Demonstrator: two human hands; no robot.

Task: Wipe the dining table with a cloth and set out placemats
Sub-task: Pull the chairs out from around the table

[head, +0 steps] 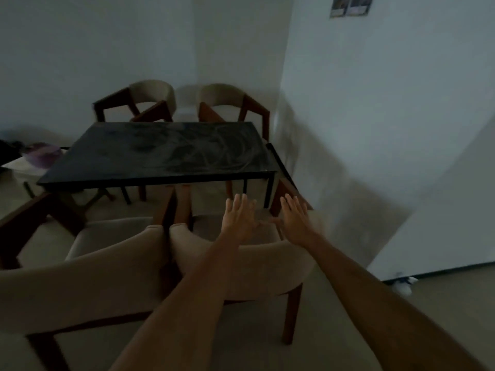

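The dark rectangular dining table (163,151) stands near the wall corner, its top faintly smeared.

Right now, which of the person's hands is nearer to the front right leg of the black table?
The right hand. It hovers open just right of and below the table leg. The left hand, also open, is on the leg's other side, slightly farther away.

- Surface (160,153): dark top, slightly glossy, with pale swirled smears; thin black frame and legs, looking like metal.
- Near chairs (241,266): matt beige cloth upholstery, reddish-brown wood frames.
- Far chairs (155,95): same cloth and wood.
- Walls (375,103): matt white.
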